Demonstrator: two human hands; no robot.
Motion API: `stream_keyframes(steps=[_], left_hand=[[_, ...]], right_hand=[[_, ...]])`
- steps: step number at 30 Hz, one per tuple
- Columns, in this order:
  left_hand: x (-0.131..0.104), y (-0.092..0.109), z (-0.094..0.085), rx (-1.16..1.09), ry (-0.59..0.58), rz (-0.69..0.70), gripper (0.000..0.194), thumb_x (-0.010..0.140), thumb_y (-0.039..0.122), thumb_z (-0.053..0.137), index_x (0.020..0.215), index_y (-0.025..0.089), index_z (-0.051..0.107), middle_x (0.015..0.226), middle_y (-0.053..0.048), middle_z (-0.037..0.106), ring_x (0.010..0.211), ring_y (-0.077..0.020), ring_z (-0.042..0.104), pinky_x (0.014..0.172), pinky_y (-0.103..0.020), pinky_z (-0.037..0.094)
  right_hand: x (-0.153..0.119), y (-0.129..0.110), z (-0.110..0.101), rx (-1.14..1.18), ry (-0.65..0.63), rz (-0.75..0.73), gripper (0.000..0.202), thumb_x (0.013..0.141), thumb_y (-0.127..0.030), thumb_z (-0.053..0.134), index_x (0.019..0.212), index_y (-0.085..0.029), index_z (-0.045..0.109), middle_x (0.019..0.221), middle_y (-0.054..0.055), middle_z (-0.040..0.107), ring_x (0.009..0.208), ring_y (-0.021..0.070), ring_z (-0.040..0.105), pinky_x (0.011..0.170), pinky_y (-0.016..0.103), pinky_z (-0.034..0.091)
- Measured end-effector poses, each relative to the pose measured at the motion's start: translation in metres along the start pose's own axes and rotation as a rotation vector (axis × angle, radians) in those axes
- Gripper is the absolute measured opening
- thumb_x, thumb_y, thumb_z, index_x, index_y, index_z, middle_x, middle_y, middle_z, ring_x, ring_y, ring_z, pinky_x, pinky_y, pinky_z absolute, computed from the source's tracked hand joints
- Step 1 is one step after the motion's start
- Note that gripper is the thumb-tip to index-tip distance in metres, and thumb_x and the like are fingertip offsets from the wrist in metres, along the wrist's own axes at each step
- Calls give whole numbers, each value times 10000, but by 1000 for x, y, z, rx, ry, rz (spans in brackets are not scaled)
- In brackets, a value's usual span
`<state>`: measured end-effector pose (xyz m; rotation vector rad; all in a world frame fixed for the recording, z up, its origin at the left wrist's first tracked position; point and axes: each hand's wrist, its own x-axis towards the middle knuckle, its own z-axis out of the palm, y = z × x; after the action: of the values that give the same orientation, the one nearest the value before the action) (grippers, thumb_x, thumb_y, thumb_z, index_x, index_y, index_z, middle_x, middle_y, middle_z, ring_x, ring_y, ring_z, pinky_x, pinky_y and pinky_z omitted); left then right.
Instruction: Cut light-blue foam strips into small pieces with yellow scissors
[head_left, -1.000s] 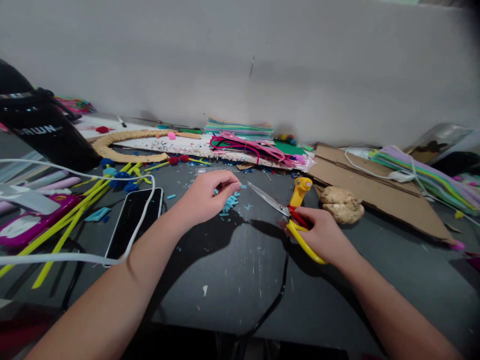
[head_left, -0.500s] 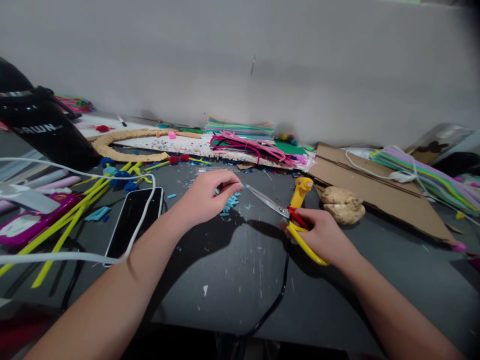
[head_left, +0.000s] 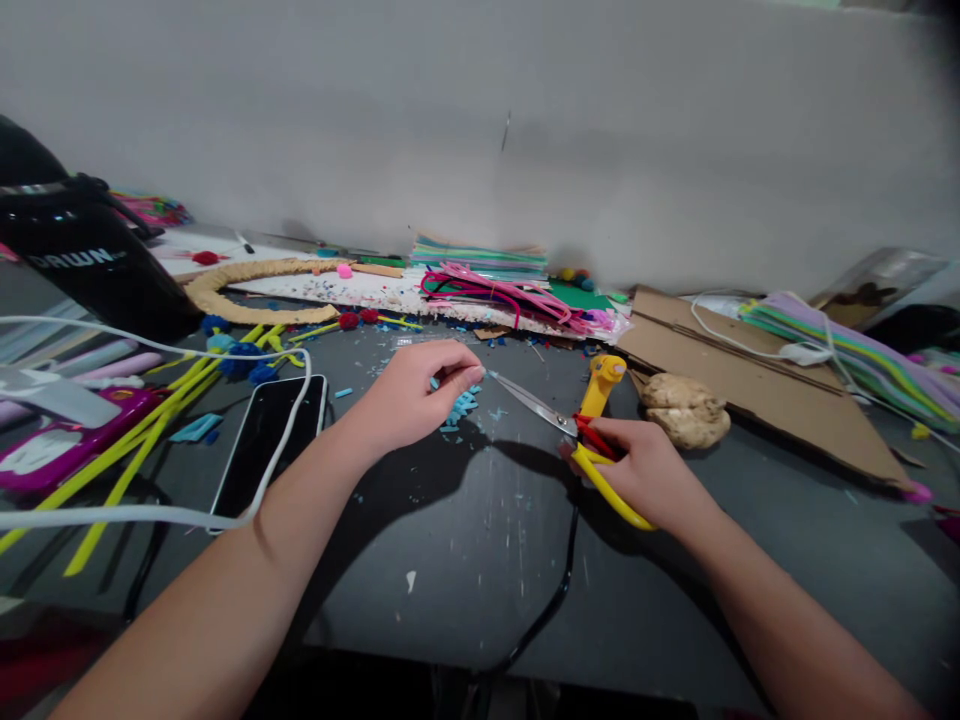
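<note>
My left hand (head_left: 427, 395) is closed in a pinch. A small light-blue piece (head_left: 434, 383) shows between its fingers, and another light-blue bit sits where the fingertips meet the scissors' tips. The fingers hide most of what they hold. My right hand (head_left: 641, 465) grips scissors (head_left: 534, 402) with red and yellow handles, their blades nearly closed and aimed left at the pinch. Under my left hand lies a heap of cut light-blue pieces (head_left: 459, 408) on the dark table. Just behind my right hand is a yellow glue gun (head_left: 602, 385), its body partly hidden.
A phone (head_left: 274, 440) lies by my left forearm, crossed by a white cable (head_left: 289, 425). Yellow stems (head_left: 169, 410) and a black bottle (head_left: 90, 260) are at left. Beside my right hand sit a lumpy tan object (head_left: 684, 410) and cardboard (head_left: 757, 390). Pink pipe cleaners (head_left: 495, 290) lie behind.
The scissor tips show slightly less of the light-blue bit than before. Both hands stay in almost the same place.
</note>
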<state>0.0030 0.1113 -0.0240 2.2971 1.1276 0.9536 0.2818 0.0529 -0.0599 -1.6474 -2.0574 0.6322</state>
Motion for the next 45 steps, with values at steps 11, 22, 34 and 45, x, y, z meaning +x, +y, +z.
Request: stream_keyframes(steps=[11,22,34,45], left_hand=[[-1,0,0,-2,-2,6,190,936,279,541,846,158,656,776,-12,634,691,-117,529,605,-244,373],[-1,0,-1,1,-2,16,184,934,269,546,844,155,659,781,-8,638,697,-111,536,609,-240,377],[-2,0,-1,3,-7,9,186,931,268,545,840,153,659,773,-6,633,690,-110,532,612,-239,378],[-2,0,-1,1,-18,16,211,940,292,521,851,160,658,794,-21,644,705,-126,542,620,-249,389]], right_hand=[[2,0,2,32,-14,24,212,759,-292,600,633,-184,468,609,-37,381,604,113,327,537,255,253],[2,3,3,32,-16,20,178,754,-265,585,637,-182,479,613,-35,400,607,116,346,543,259,255],[1,3,2,11,-9,5,180,746,-252,587,628,-180,471,609,-37,379,605,111,328,538,252,252],[1,0,1,24,-14,7,223,761,-284,592,621,-182,453,603,-32,376,599,112,325,525,251,254]])
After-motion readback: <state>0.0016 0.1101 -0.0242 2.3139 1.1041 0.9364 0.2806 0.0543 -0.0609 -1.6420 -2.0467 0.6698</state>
